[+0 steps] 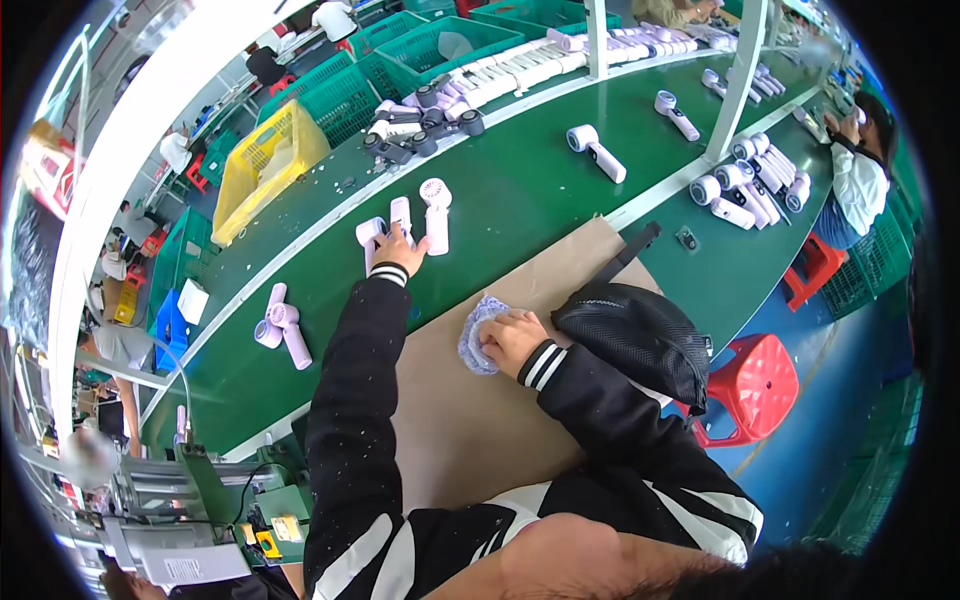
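My left hand (398, 255) reaches over the green belt, fingers spread among lavender handheld fans. One fan (400, 214) lies just beyond its fingertips, partly covered by them. Another fan (370, 232) is at the hand's left side, and a fan with a round grille (435, 213) lies to its right, near the thumb. I cannot make out whether the fingertips press on any of them. On the brown board (440, 420), my right hand (514, 340) is closed with curled fingers on a crumpled lavender cloth (475, 345).
A black mesh pouch (635, 335) lies right of my right hand. Two fans (288, 328) rest on the belt at left, others farther along. White posts (740, 80) rise beyond. A yellow crate (265, 165) stands across the belt; a red stool (755, 385) and seated person (858, 180) are right.
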Available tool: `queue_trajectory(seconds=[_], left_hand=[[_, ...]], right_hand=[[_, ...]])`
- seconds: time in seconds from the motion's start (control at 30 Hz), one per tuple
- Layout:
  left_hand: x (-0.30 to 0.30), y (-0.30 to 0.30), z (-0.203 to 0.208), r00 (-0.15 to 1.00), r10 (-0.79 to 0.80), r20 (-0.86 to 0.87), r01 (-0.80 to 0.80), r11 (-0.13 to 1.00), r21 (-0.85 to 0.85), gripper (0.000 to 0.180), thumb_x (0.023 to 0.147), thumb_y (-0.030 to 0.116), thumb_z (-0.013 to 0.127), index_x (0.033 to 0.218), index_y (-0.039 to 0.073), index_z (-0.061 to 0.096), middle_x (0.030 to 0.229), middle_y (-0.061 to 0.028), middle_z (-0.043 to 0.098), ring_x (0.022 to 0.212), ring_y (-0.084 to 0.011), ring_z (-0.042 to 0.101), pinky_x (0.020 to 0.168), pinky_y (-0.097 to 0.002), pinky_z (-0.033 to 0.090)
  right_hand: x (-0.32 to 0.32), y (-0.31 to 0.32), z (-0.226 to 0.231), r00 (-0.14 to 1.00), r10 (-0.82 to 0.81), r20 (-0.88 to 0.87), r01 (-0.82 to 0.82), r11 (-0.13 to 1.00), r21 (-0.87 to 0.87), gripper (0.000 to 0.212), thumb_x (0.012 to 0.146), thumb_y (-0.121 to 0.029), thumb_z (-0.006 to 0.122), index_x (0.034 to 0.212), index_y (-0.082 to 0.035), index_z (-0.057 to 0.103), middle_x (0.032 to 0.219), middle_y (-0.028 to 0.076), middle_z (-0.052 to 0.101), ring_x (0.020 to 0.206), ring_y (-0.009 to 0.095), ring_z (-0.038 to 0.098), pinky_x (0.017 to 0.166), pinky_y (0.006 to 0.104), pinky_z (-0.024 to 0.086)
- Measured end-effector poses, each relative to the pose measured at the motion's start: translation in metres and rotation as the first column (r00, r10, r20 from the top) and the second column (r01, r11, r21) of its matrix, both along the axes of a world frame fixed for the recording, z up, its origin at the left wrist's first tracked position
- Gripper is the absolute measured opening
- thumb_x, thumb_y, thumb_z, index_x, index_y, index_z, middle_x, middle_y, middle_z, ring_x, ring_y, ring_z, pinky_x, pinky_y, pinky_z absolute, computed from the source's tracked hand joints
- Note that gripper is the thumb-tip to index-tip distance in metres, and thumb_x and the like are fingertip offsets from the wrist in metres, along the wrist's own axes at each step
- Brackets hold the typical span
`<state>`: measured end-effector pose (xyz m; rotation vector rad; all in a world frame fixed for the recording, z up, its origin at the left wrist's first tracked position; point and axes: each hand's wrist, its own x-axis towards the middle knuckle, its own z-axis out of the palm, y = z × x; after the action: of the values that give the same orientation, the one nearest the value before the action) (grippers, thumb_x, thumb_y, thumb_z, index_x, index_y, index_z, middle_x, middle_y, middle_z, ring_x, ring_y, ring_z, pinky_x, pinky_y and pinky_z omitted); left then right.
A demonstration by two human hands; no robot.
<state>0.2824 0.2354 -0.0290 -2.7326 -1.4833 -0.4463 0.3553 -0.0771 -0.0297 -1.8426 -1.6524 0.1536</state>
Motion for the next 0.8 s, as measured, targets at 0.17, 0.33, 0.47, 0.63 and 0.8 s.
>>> queue_trajectory(seconds=[0.17,0.33,0.47,0.63,0.8], left_hand=[[-0.030,-0.007,0.023,1.000,0.001,-0.020,-0.005,0.978,-0.210,0.050,0.080,0.024,0.063,0.125,0.012,0.046,0.114,-0.0209,0.053,0.096,-0.0407,0.058,0.084,-0.0452,0.048],[-0.099,-0.067,0.087,0.979,-0.193,-0.059,0.172,0.953,-0.249,0.046,0.076,0.007,0.062,0.119,0.016,0.048,0.111,-0.0184,0.049,0.094,-0.0392,0.057,0.083,-0.0428,0.047],[-0.167,-0.122,0.109,0.878,-0.471,0.085,0.477,0.843,-0.250,0.041,0.072,-0.007,0.058,0.105,0.018,0.053,0.106,-0.0138,0.044,0.087,-0.0360,0.056,0.082,-0.0401,0.047],[-0.194,-0.180,0.072,0.746,-0.660,0.091,0.596,0.600,-0.534,0.034,0.076,-0.008,0.053,0.101,0.015,0.057,0.119,-0.0094,0.044,0.102,-0.0301,0.050,0.088,-0.0373,0.043],[-0.229,-0.221,0.084,0.741,-0.569,0.357,0.670,0.651,-0.356,0.038,0.077,-0.005,0.055,0.111,0.011,0.056,0.132,-0.0122,0.045,0.106,-0.0302,0.051,0.087,-0.0367,0.043]], right_hand=[[0.002,-0.001,0.010,0.990,0.041,-0.137,-0.038,0.999,0.024,0.008,0.077,-0.016,0.063,0.083,-0.012,0.058,0.082,0.001,0.062,0.081,0.023,0.057,0.081,0.0339,0.039],[0.006,0.006,-0.004,0.990,0.033,-0.140,-0.018,0.995,0.101,0.005,0.077,-0.014,0.063,0.079,-0.014,0.058,0.077,0.002,0.063,0.074,0.025,0.058,0.074,0.0337,0.043],[0.009,0.001,0.008,0.938,0.147,-0.313,-0.127,0.988,0.084,0.004,0.076,-0.013,0.064,0.074,-0.014,0.060,0.069,0.004,0.063,0.063,0.028,0.057,0.063,0.0344,0.046],[0.019,0.005,0.004,0.903,0.084,-0.422,-0.068,0.996,0.054,0.011,0.078,-0.002,0.059,0.081,-0.010,0.066,0.068,0.005,0.063,0.057,0.023,0.055,0.057,0.0322,0.045],[-0.007,-0.010,0.034,0.822,0.151,-0.550,-0.062,0.982,0.177,0.019,0.080,0.005,0.054,0.088,-0.006,0.067,0.082,0.006,0.065,0.063,0.018,0.056,0.061,0.0293,0.045]])
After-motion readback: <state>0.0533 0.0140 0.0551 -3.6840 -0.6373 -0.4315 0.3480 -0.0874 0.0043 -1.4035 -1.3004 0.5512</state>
